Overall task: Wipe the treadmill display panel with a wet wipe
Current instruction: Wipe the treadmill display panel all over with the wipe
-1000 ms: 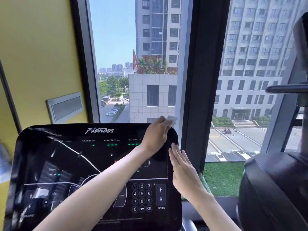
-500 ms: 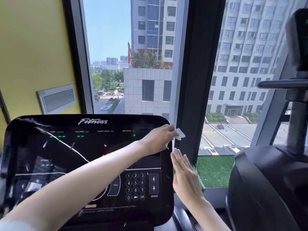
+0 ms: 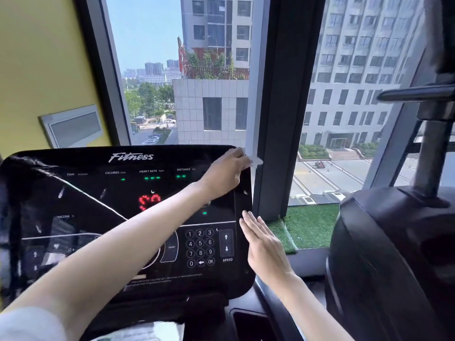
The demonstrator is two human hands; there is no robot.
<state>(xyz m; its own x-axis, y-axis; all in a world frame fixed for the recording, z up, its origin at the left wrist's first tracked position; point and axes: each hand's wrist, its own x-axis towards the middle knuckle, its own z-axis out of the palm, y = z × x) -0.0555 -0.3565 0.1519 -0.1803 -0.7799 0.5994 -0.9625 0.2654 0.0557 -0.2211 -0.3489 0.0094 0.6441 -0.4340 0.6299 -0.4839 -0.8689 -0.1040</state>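
Observation:
The black glossy treadmill display panel (image 3: 98,217) fills the lower left, with green and red lights and a number keypad. My left hand (image 3: 224,173) reaches across to the panel's upper right corner and holds a small white wet wipe (image 3: 254,160), most of it hidden under the fingers, a bit sticking out past the panel's edge. My right hand (image 3: 264,247) lies flat with straight fingers against the panel's right edge, beside the speed buttons.
A dark window pillar (image 3: 278,107) stands just right of the panel. A black machine housing (image 3: 394,254) with a handlebar (image 3: 416,93) sits at the right. A yellow wall (image 3: 41,70) is on the left. Artificial grass (image 3: 310,225) lines the window sill.
My left hand with the wipe slid a little out past the panel's right edge and is back at the top right corner. My right hand stayed against the panel's right edge.

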